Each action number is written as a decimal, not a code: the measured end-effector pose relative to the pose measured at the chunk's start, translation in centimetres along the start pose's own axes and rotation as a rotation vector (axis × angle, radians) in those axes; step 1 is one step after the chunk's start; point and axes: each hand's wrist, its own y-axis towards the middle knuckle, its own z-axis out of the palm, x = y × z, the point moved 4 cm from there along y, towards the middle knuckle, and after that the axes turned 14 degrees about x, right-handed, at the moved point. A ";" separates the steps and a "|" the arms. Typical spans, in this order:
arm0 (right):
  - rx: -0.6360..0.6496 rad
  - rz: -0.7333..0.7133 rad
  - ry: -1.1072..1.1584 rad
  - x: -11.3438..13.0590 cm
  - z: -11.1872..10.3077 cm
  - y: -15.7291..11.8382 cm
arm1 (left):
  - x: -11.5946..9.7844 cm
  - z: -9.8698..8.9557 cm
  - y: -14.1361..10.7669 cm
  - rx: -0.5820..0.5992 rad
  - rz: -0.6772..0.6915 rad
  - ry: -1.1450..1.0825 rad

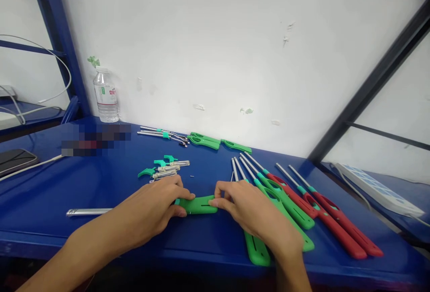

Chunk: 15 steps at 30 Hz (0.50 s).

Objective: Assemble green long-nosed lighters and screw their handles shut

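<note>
Near the table's front edge lies a green long-necked gas lighter (199, 205), its metal tube pointing left under my left forearm. My left hand (164, 200) pinches the handle at its middle, thumb below and fingers above. At the handle's right end, my right hand (231, 200) grips the tip between thumb and bent forefinger. Part of the handle is hidden by my left fingers. Just behind my left hand sit several clear fuel tanks (167, 169) and teal triggers (146, 173). Beyond my right hand lie several green lighters (297, 207) and red lighters (336, 225), partly covered by my right forearm.
At the back are metal tubes with wires (154, 134) and green handle shells (204, 141). A water bottle (106, 97) stands by the wall at left. A phone (16, 161) with a white cable lies far left; a power strip (379, 189) is at right.
</note>
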 end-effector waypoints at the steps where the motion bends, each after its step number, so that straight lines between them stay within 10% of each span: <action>1: 0.001 -0.003 0.006 0.1 0.0 0.1 | 0.1 0.1 0.0 -0.010 0.005 0.007; 15: -0.043 -0.092 -0.076 1.3 0.0 -0.1 | -0.2 -0.2 -0.1 0.035 0.026 0.011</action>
